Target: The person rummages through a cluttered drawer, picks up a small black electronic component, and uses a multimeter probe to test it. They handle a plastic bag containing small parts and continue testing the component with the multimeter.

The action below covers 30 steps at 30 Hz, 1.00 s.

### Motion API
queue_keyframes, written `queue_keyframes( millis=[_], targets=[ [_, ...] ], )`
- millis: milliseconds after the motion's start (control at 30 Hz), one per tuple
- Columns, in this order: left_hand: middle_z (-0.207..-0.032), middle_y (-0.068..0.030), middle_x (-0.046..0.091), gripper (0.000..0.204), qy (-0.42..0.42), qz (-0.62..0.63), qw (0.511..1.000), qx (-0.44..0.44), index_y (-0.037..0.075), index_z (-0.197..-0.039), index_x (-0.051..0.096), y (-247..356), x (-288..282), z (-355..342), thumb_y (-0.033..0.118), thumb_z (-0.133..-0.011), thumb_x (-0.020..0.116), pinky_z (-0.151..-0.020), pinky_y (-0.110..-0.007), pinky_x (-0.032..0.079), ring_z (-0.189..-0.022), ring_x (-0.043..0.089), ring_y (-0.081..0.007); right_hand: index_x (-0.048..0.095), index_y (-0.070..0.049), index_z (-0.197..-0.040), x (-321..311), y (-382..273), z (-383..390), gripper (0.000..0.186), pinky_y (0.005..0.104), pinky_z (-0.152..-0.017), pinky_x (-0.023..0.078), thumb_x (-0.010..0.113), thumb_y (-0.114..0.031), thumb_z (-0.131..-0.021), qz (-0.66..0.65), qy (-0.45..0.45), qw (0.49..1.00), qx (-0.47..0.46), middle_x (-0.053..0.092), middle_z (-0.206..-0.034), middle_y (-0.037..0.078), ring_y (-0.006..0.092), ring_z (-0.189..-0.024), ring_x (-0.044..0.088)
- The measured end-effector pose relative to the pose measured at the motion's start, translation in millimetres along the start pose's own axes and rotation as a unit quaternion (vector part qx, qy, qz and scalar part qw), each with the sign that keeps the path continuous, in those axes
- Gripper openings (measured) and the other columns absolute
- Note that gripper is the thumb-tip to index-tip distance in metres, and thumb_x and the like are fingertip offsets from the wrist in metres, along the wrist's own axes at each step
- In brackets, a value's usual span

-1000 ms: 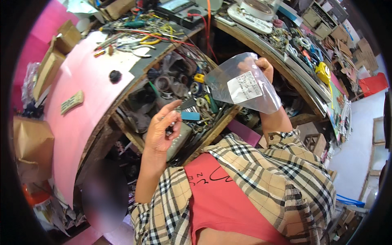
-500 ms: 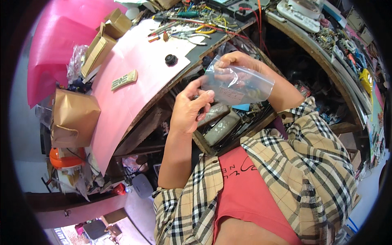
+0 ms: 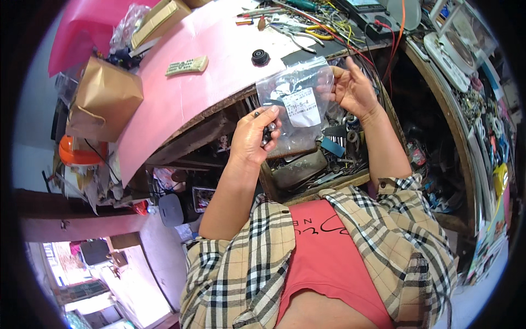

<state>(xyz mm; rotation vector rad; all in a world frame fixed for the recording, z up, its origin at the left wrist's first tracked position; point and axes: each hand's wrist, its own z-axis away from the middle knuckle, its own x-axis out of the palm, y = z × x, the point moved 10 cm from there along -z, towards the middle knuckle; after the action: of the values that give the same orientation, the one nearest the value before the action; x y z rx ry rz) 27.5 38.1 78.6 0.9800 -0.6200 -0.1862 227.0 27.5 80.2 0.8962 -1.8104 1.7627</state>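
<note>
A clear zip bag [image 3: 278, 82] with a white printed label [image 3: 304, 112] hangs between my two hands above an open drawer. My left hand [image 3: 251, 136] is closed, with small dark shiny metal parts [image 3: 268, 131] showing between its fingers. Its thumb meets the lower left side of the bag. At the bag's right edge, my right hand [image 3: 359, 93] is open, thumb pointing up and fingers stretched out. Its fingertips lie at or behind the clear plastic; I cannot tell whether they press on it.
The drawer [image 3: 350, 182] below holds a grey case [image 3: 298, 171] and several tools. On the pink-covered bench lie a remote control [image 3: 187, 66], a round black part [image 3: 260, 57] and pliers [image 3: 296, 37]. A brown paper bag [image 3: 104, 98] stands at left, above an orange helmet-like thing [image 3: 81, 151].
The bag has turned so its label faces up, and it hangs more upright. My right hand has come off the bag's top and spread its fingers at the right edge. The view has shifted.
</note>
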Motion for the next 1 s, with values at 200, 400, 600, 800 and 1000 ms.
queue_keyframes(
  millis=[200,400,600,800,1000],
  targets=[
    [-0.070,-0.0021,0.055,0.018,0.012,0.010,1.000,-0.003,0.003,-0.094,0.061,-0.4,-4.2,1.7,0.018,-0.086,0.064,-0.035,-0.018,0.030,-0.050,0.048,-0.0057,0.059,-0.004,-0.112,3.7,-12.9,10.2,0.040,0.0279,-0.073,0.050,0.050,-0.039,-0.094,0.227,0.107,0.967,-0.039,0.064,-0.098,0.007,0.0168,-0.085,0.063],
    [-0.071,-0.0026,0.055,0.019,0.005,0.015,1.000,-0.014,0.001,-0.095,0.060,-4.3,-6.0,-0.4,0.018,-0.086,0.064,-0.034,-0.017,0.030,-0.050,0.049,-0.0058,0.061,-0.005,-0.108,18.9,-7.2,11.8,0.028,0.0177,-0.055,0.041,0.066,-0.022,-0.086,0.311,0.126,0.940,-0.051,0.061,-0.083,-0.002,0.0039,-0.062,0.051],
    [-0.072,-0.0026,0.055,0.021,-0.011,0.020,1.000,-0.014,-0.001,-0.097,0.061,-6.7,-6.6,0.3,0.018,-0.087,0.062,-0.034,-0.017,0.030,-0.050,0.049,-0.0056,0.063,-0.007,-0.103,26.0,-13.8,15.4,0.020,0.0186,-0.053,0.039,0.066,-0.017,-0.086,0.357,0.127,0.923,-0.069,0.058,-0.073,-0.006,0.0030,-0.060,0.051],
    [-0.072,-0.0026,0.054,0.020,-0.017,0.032,0.999,-0.018,0.000,-0.095,0.060,-7.9,-6.9,2.0,0.018,-0.087,0.063,-0.034,-0.017,0.031,-0.050,0.048,-0.0061,0.062,-0.007,-0.104,27.1,-18.6,18.2,0.022,0.0178,-0.052,0.038,0.067,-0.017,-0.085,0.354,0.126,0.924,-0.074,0.056,-0.072,-0.006,0.0029,-0.059,0.050],
    [-0.071,-0.0031,0.054,0.019,-0.006,0.038,0.999,-0.021,0.001,-0.093,0.060,-6.1,-9.0,2.8,0.018,-0.086,0.064,-0.033,-0.017,0.031,-0.050,0.048,-0.0068,0.062,-0.008,-0.107,26.9,-18.8,17.4,0.025,0.0176,-0.051,0.036,0.066,-0.016,-0.084,0.348,0.130,0.927,-0.056,0.054,-0.070,-0.006,0.0025,-0.058,0.048]
  ],
)
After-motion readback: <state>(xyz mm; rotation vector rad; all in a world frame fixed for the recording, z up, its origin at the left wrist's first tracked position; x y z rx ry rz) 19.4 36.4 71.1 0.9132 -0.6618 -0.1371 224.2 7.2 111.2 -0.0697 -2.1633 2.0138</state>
